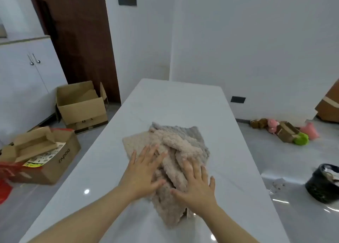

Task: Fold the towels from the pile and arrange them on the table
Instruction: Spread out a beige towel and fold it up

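Head: both hands, left (145, 171) & right (196, 184), flat on towel pile (170, 145).

White table (183, 103), a rumpled pile of beige and grey towels (176, 151) on it.

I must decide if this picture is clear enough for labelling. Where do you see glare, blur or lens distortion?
Head view: soft, even light, faint shadows; small glare spots on the glossy white table and the floor at right; the wide-angle lens bows walls and table edges; the cardboard box at far left is smeared; the towel pile, left hand and right hand are sharp enough.
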A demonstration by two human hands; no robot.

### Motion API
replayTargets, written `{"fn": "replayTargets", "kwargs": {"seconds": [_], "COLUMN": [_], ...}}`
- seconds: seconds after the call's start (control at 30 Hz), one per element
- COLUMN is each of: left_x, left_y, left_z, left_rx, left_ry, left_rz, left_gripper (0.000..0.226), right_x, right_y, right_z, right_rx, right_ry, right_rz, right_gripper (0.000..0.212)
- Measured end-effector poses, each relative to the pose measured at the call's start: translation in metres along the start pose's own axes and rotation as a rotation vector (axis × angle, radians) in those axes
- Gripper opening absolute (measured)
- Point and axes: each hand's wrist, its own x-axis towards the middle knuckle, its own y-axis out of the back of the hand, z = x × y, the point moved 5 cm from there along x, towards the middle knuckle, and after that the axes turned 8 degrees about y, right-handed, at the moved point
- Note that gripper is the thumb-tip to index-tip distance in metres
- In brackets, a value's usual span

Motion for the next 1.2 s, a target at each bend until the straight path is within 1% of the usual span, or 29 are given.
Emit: {"fn": "replayTargets", "kwargs": {"seconds": [0.03, 0.1, 0.13, 0.2, 0.27, 0.33, 0.4, 0.47, 0.57, 0.63, 0.7, 0.77, 0.83, 0.9, 1.0, 1.1, 1.13, 1.2], "left_x": [-0.004, -0.008, -0.011, -0.013, -0.007, 0.004, 0.016, 0.024, 0.023, 0.015, 0.007, -0.001, -0.014, -0.03, -0.061, -0.101, -0.114, -0.134], "left_y": [-0.013, -0.046, -0.063, -0.089, -0.106, -0.115, -0.112, -0.114, -0.11, -0.109, -0.109, -0.108, -0.102, -0.094, -0.082, -0.071, -0.069, -0.064], "left_z": [0.001, -0.001, -0.003, -0.008, -0.017, -0.024, -0.026, -0.029, -0.033, -0.034, -0.034, -0.032, -0.027, -0.022, -0.014, -0.002, -0.001, -0.002], "left_rx": [-0.03, -0.063, -0.071, -0.062, -0.041, -0.081, -0.109, -0.166, -0.358, -0.429, -0.408, -0.354, -0.283, -0.247, -0.221, -0.239, -0.268, -0.386], "left_ry": [0.003, 0.01, 0.019, 0.031, 0.088, 0.141, 0.145, 0.138, 0.104, 0.071, 0.068, 0.101, 0.115, 0.109, 0.028, -0.092, -0.116, -0.147], "left_rz": [-0.054, -0.148, -0.163, -0.182, -0.151, -0.069, -0.011, 0.039, 0.095, 0.112, 0.124, 0.183, 0.283, 0.373, 0.492, 0.615, 0.639, 0.648], "left_gripper": [0.088, 0.092, 0.093, 0.086, 0.075, 0.07, 0.068, 0.073, 0.1, 0.106, 0.097, 0.075, 0.047, 0.032, 0.026, 0.023, 0.023, 0.028], "right_x": [-0.001, 0.002, 0.004, 0.015, 0.035, 0.055, 0.07, 0.075, 0.074, 0.065, 0.047, 0.025, 0.002, -0.019, -0.045, -0.061, -0.065, -0.068], "right_y": [-0.011, -0.039, -0.05, -0.063, -0.069, -0.07, -0.066, -0.067, -0.068, -0.067, -0.064, -0.065, -0.07, -0.077, -0.084, -0.086, -0.087, -0.091], "right_z": [0.0, 0.007, 0.012, 0.019, 0.03, 0.036, 0.038, 0.042, 0.043, 0.04, 0.031, 0.02, 0.009, 0.001, -0.005, -0.009, -0.012, -0.019], "right_rx": [0.003, -0.061, -0.088, -0.126, -0.127, -0.09, -0.069, -0.07, -0.055, -0.072, -0.128, -0.152, -0.146, -0.131, -0.095, -0.036, -0.046, -0.137], "right_ry": [-0.01, -0.022, -0.023, -0.018, -0.011, 0.01, 0.038, 0.058, 0.081, 0.105, 0.157, 0.224, 0.256, 0.256, 0.25, 0.284, 0.311, 0.386], "right_rz": [-0.053, -0.103, -0.081, -0.048, 0.013, 0.074, 0.133, 0.212, 0.309, 0.384, 0.496, 0.588, 0.624, 0.617, 0.585, 0.528, 0.492, 0.434], "right_gripper": [0.095, 0.098, 0.099, 0.099, 0.096, 0.094, 0.092, 0.09, 0.089, 0.087, 0.081, 0.072, 0.064, 0.06, 0.057, 0.063, 0.063, 0.054]}}
